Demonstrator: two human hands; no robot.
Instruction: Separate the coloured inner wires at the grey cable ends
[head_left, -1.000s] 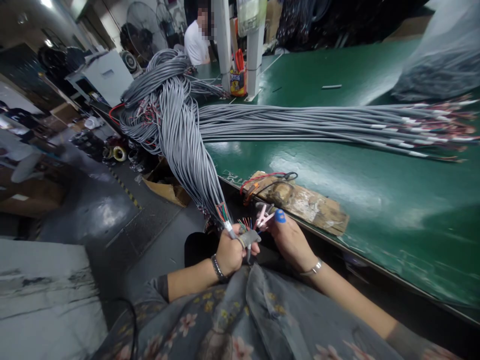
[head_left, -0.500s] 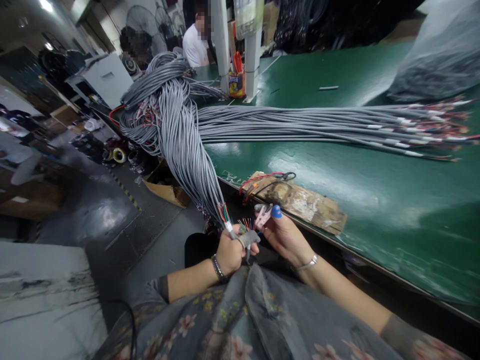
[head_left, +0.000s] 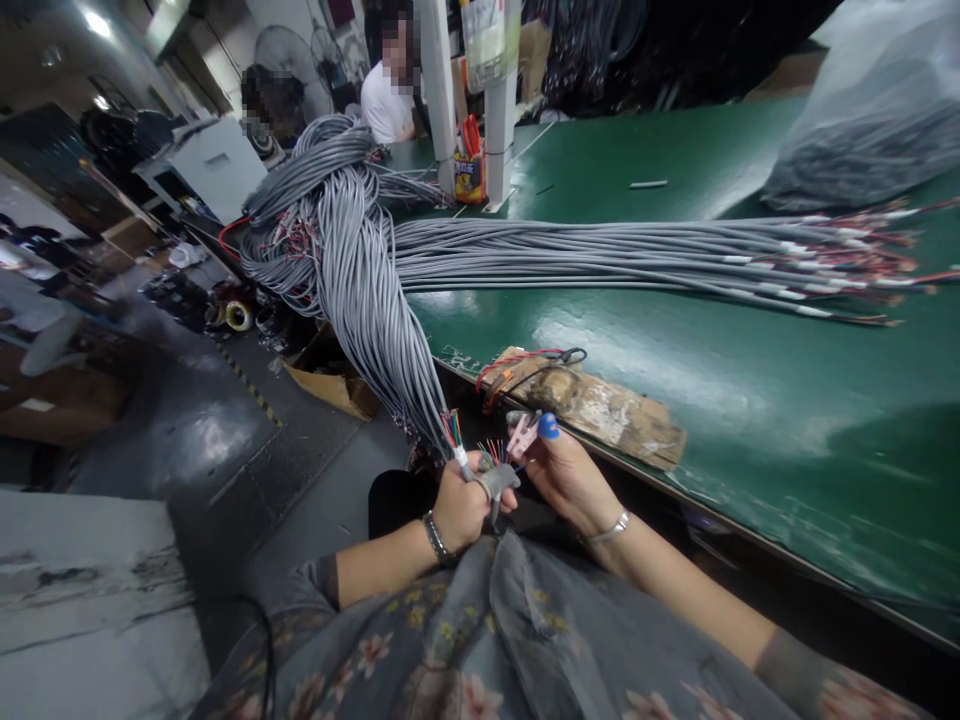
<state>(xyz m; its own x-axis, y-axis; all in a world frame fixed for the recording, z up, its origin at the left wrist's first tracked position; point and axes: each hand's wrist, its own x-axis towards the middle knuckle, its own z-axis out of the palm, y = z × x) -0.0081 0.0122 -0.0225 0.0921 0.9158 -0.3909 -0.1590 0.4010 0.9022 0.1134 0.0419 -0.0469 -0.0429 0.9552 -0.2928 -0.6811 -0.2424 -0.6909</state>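
Observation:
My left hand point(head_left: 461, 508) is closed around the end of a grey multi-core cable point(head_left: 463, 470). Fine coloured wires point(head_left: 493, 452) fan out above its fingers, and a grey wrapping covers the thumb. Close on its right, my right hand point(head_left: 566, 475) pinches a small pink clip-like tool point(head_left: 523, 435) beside the wire tips. A blue cover sits on that thumb. Whether the tool touches a wire, I cannot tell. From the upper left, a thick bundle of grey cables point(head_left: 367, 280) hangs over the bench edge down to my left hand.
More grey cables point(head_left: 570, 250) with stripped ends lie across the green bench point(head_left: 750, 380). A worn wooden board point(head_left: 615, 410) with red and black leads lies at the near edge. Behind stand a white post point(head_left: 499, 140) and a person in white point(head_left: 386, 105). A plastic bag point(head_left: 870, 130) sits at right.
The camera view has shifted slightly, so the bench and cables appear a little lower and further left. Both hands keep nearly the same grip and position.

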